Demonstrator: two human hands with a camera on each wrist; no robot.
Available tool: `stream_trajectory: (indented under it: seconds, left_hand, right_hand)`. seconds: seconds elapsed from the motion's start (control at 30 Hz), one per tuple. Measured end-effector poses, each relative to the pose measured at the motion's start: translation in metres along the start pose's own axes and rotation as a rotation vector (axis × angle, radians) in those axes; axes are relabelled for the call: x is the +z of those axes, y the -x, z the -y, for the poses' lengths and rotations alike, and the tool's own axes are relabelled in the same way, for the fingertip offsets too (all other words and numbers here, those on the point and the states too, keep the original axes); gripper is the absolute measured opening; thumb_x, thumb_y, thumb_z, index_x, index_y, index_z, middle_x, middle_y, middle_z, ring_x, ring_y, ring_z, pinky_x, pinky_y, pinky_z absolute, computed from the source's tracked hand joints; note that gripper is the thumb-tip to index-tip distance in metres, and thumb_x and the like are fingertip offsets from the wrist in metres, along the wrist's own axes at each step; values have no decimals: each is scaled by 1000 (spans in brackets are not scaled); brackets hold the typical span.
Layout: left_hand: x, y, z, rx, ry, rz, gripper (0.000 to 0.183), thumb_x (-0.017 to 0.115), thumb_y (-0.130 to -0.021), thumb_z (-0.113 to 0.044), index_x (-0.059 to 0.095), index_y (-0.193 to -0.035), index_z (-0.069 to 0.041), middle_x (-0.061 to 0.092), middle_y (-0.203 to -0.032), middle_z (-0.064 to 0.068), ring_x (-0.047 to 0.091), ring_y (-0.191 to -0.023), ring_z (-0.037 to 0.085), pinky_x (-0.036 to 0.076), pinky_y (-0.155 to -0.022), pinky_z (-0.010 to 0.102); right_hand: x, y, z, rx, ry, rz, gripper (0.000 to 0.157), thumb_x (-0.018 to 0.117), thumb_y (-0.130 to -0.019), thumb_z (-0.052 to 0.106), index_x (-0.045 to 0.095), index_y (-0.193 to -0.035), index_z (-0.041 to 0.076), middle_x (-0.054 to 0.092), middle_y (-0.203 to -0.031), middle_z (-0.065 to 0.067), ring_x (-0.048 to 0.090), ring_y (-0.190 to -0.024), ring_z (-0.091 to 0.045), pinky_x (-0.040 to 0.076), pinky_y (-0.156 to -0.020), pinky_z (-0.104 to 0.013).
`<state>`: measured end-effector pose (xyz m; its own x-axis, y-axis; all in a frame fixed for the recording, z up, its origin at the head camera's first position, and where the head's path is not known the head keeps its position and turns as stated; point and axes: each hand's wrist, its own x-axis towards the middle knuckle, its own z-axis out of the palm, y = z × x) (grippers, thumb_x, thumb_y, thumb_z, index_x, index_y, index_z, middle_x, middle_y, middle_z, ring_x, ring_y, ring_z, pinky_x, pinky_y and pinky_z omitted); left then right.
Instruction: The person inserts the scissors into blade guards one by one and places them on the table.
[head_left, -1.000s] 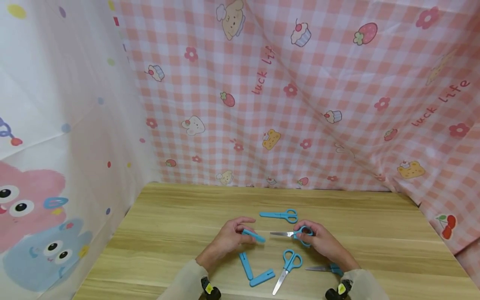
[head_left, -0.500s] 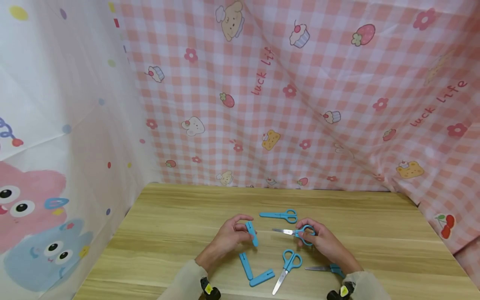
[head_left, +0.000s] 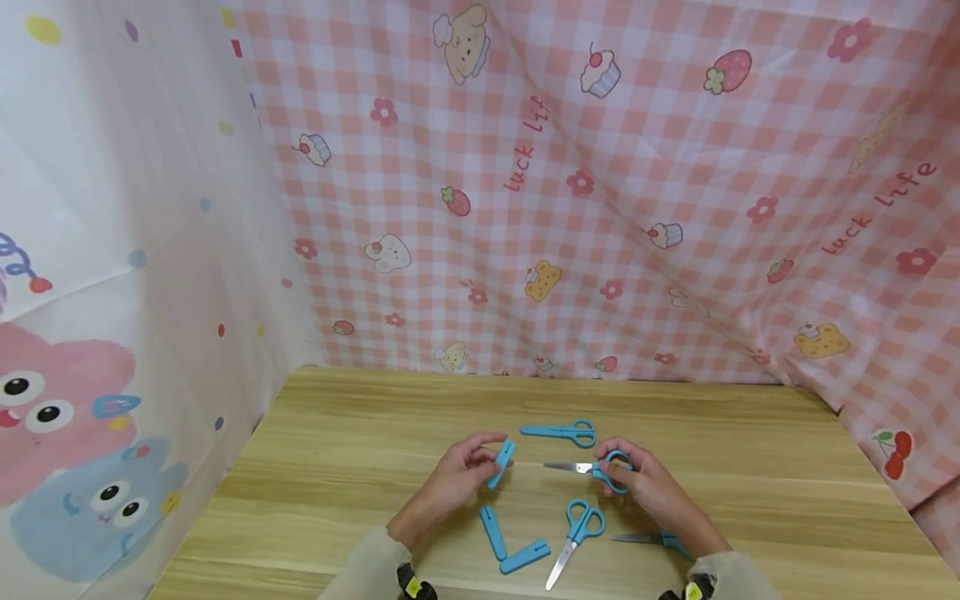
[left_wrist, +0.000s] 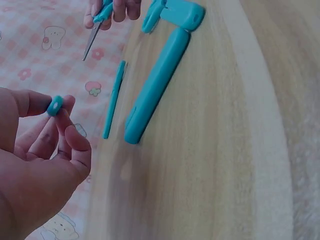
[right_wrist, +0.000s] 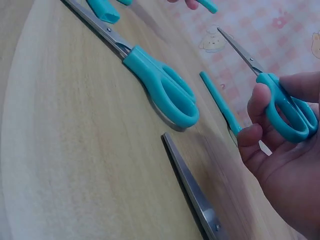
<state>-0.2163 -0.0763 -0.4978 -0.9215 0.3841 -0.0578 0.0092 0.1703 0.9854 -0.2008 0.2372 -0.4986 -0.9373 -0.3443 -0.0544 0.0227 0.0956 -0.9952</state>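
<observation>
My left hand [head_left: 459, 471] pinches a blue scissors cover [head_left: 502, 464] between thumb and fingers, tilted up above the table; the left wrist view shows it end-on. Facing it, my right hand [head_left: 647, 482] holds blue-handled scissors [right_wrist: 287, 107] by the finger loops, their closed blades pointing left toward the cover, with a gap between the two. Behind both hands lies a covered pair of scissors [head_left: 558, 431]. Two loose covers, one upright in view [head_left: 492, 533] and one slanted [head_left: 525, 556], meet at their ends in front of my left hand.
Bare-bladed scissors [head_left: 576, 533] lie at the front middle of the wooden table [head_left: 337, 500]. Another bare pair [head_left: 645, 538] is partly hidden under my right wrist. A pink checked cloth [head_left: 525, 208] hangs behind the table's back edge, and a white printed cloth [head_left: 172, 250] hangs at the left.
The cover in my left hand has turned from lying slanted to standing up, its slotted end now upward and leaning right. My right hand with the scissors has shifted slightly right.
</observation>
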Motion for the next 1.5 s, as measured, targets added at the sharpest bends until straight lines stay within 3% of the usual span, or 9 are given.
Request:
stream_trajectory:
  seconds: [0.23, 0.4, 0.7, 0.87, 1.13, 1.27, 1.5]
  left_hand:
    - [-1, 3, -1, -7, -22, -11, 37, 54, -101, -10, 55, -138, -10, 70, -111, 12, 64, -105, 31, 48, -82, 28]
    - [-1, 5, 0, 6, -24, 18, 29, 55, -101, -11, 63, -129, -12, 71, -111, 14, 65, -106, 31, 48, -85, 28]
    - [-3, 9, -2, 46, -62, 50, 25, 53, -102, -15, 66, -124, -12, 71, -109, 15, 64, -106, 31, 46, -88, 33]
    - [-2, 8, -4, 43, -69, 49, 23, 54, -102, -14, 68, -120, -9, 71, -108, 12, 64, -102, 29, 49, -87, 36]
    - [0, 9, -9, 36, -59, 78, 22, 54, -101, -9, 68, -118, -7, 70, -106, 14, 62, -94, 26, 53, -80, 32]
    - [0, 9, -10, 32, -74, 69, 20, 58, -100, -12, 69, -117, -10, 69, -101, 10, 60, -90, 23, 52, -78, 30]
    - [1, 9, -10, 35, -65, 66, 18, 61, -98, -12, 69, -114, -11, 67, -101, 21, 58, -85, 21, 50, -74, 27]
  right_hand:
    - [3, 4, 2, 31, -34, -59, 30, 55, -100, 12, 46, -117, -10, 54, -98, -7, 57, -73, -17, 51, -69, -29]
    - [4, 11, 4, 30, -37, -85, 29, 56, -100, 11, 46, -117, -10, 55, -93, -6, 57, -71, -16, 52, -70, -30]
    - [11, 20, 9, -54, -40, -50, 30, 55, -101, 14, 46, -117, -10, 56, -89, -2, 56, -69, -12, 51, -68, -28]
    - [14, 20, 11, -82, -48, -35, 23, 56, -101, 15, 52, -115, -2, 57, -91, -1, 56, -68, -11, 51, -67, -27]
    - [18, 21, 14, -143, -27, 5, 17, 54, -102, 14, 57, -118, 7, 57, -90, 0, 56, -68, -11, 52, -66, -28]
    - [20, 21, 16, -185, -41, 15, 18, 53, -102, 12, 56, -118, 3, 59, -97, -1, 57, -69, -12, 52, -65, -28]
    - [23, 22, 17, -170, -1, -27, 25, 55, -102, 15, 52, -118, -4, 59, -95, -3, 58, -69, -13, 53, -65, -31]
